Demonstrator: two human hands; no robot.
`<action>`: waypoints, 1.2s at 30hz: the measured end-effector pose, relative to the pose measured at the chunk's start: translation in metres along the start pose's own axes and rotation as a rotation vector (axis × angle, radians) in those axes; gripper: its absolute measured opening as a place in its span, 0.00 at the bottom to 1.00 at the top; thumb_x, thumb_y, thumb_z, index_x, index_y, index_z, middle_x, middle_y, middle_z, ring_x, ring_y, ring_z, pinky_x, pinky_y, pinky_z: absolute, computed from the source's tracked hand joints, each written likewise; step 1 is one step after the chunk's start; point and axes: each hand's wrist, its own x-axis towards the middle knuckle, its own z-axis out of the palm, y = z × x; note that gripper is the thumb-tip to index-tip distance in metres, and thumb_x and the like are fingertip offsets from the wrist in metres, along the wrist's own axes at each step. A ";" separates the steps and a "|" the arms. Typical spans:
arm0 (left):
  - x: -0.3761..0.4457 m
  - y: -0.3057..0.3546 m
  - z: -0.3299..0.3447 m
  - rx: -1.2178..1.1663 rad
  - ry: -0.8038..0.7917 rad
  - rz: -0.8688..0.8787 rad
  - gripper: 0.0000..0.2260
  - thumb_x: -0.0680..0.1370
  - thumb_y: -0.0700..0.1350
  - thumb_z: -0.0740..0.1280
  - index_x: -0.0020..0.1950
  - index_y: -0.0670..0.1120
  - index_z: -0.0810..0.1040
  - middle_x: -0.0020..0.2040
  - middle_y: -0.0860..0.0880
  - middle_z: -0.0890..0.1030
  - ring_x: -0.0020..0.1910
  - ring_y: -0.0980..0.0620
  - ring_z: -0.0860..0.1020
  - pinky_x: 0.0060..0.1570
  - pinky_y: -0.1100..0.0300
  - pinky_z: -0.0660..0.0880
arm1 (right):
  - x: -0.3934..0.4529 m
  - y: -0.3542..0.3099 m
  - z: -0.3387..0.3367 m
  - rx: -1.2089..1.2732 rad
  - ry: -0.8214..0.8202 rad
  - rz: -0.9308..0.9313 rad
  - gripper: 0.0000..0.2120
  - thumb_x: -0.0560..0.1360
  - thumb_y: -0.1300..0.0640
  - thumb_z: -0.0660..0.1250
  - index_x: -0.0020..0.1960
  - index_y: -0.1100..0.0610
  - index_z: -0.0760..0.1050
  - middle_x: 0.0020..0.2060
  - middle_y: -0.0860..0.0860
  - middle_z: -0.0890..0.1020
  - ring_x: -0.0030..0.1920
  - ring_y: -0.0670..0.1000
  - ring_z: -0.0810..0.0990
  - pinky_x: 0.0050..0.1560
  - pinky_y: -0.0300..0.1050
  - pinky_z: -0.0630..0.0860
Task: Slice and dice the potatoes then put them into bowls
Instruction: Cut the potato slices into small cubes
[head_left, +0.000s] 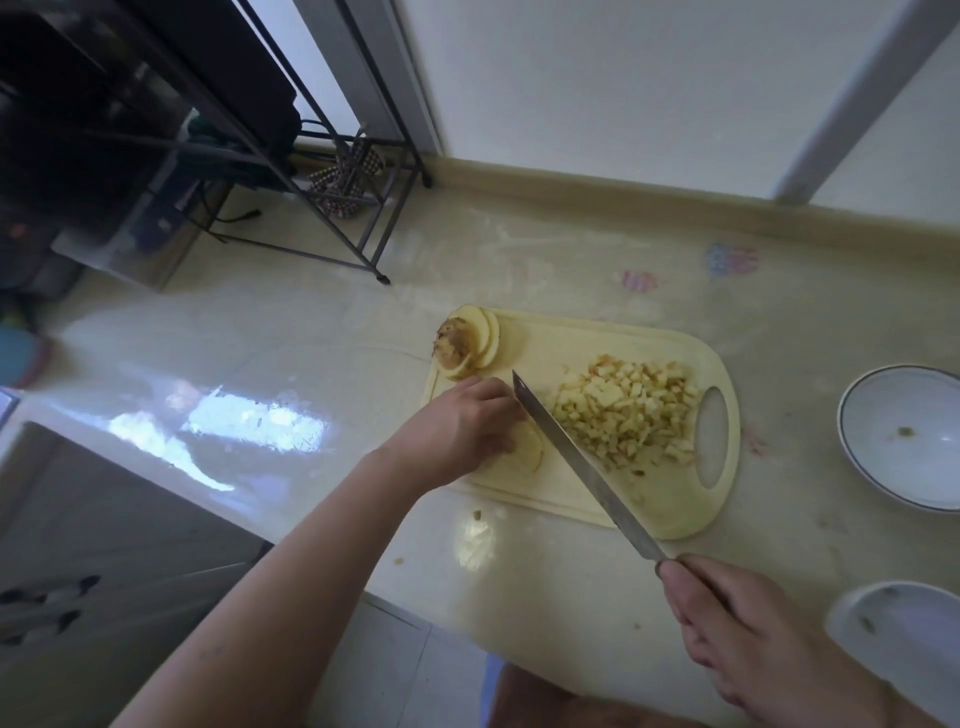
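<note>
A pale yellow cutting board (670, 509) lies on the counter. A heap of diced potato (626, 408) sits on its right half. A fan of potato slices (470, 343) with a brown end piece lies at its far left corner. My left hand (462, 428) holds down a stack of round slices (527, 449), fingers curled over them. My right hand (737, 634) grips the handle of a long knife (576, 462), whose blade slants across the board between the stack and the dice.
A white bowl (904, 436) with a dark rim stands right of the board, a second white bowl (904, 634) at the near right. Potato scraps (475, 538) lie on the counter before the board. A black wire rack (332, 171) stands at the back left.
</note>
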 end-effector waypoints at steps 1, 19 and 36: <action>0.001 -0.001 -0.001 0.005 -0.003 0.008 0.16 0.72 0.40 0.78 0.59 0.40 0.83 0.53 0.43 0.81 0.48 0.41 0.79 0.47 0.48 0.79 | 0.000 0.000 -0.001 0.003 0.004 0.000 0.39 0.58 0.18 0.57 0.36 0.56 0.67 0.23 0.48 0.67 0.25 0.47 0.64 0.24 0.33 0.62; 0.004 -0.005 -0.015 0.278 -0.048 0.274 0.17 0.77 0.53 0.72 0.61 0.45 0.82 0.54 0.46 0.80 0.49 0.44 0.78 0.47 0.53 0.75 | 0.000 0.001 -0.001 0.109 -0.017 0.058 0.36 0.62 0.23 0.62 0.36 0.58 0.65 0.26 0.53 0.64 0.27 0.52 0.59 0.24 0.38 0.59; 0.010 -0.012 0.000 0.278 -0.134 0.630 0.12 0.81 0.47 0.67 0.62 0.45 0.83 0.63 0.42 0.80 0.61 0.39 0.77 0.53 0.48 0.77 | 0.000 -0.012 -0.007 0.368 0.012 0.065 0.38 0.50 0.20 0.67 0.34 0.56 0.67 0.26 0.55 0.65 0.21 0.47 0.59 0.26 0.34 0.59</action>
